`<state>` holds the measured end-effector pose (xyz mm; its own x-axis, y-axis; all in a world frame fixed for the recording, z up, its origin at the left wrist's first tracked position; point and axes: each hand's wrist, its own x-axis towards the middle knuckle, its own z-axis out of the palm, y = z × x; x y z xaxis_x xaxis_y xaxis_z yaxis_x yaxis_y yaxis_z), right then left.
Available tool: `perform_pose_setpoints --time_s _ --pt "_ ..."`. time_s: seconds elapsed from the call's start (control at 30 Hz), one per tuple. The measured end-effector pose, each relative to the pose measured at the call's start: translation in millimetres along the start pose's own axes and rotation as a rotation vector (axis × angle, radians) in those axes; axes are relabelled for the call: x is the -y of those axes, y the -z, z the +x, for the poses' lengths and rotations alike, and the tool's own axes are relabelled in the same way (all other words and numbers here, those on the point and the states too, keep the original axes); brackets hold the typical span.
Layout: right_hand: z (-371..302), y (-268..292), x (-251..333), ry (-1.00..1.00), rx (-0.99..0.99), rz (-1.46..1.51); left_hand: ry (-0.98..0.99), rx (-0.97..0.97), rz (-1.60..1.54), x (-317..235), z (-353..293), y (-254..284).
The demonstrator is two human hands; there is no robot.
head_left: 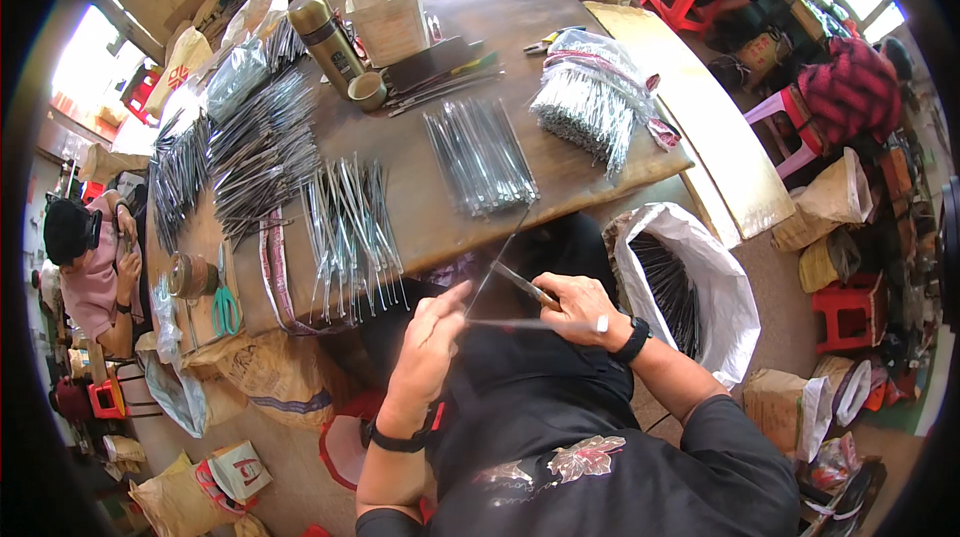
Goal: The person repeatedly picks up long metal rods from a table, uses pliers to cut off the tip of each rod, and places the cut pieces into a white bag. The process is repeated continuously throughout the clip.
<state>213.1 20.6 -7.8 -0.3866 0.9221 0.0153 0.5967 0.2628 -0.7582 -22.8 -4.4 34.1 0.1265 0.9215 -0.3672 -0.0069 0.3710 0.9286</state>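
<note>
My left hand [432, 337], fingers closed and a little blurred, is at one end of a thin dark metal rod [487, 287]. The rod slants up toward the table edge. In my right hand [580, 309] is a narrow hand tool [528, 285] with a metal front and a wood-coloured handle; its tip meets or crosses the rod. A pale blurred strip [535, 323] runs between both hands; I cannot make out what it is. On the table [480, 27] just beyond lies a neat row of thin metal rods [482, 157].
More rod bundles [352, 227] lie at left, beside a thermos [325, 37] and cup [367, 90]. A plastic-wrapped bundle [590, 102] lies at right. A white sack [735, 307] of dark rods stands by my right arm. Teal scissors [226, 312] lie left. Another person [95, 267] sits at far left.
</note>
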Motion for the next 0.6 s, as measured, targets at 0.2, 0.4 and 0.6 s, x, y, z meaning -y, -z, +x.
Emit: perform_pose_setpoints --time_s 0.2,0.4,0.6 --pt "10 -4 11 -0.088 0.091 0.024 -0.495 -0.215 0.786 0 -9 0" --pt "14 1 22 -0.243 0.18 0.219 -0.316 -0.344 0.458 10 18 17" --pt "11 -4 2 -0.198 0.051 0.291 -0.102 -0.568 0.301 19 70 94"
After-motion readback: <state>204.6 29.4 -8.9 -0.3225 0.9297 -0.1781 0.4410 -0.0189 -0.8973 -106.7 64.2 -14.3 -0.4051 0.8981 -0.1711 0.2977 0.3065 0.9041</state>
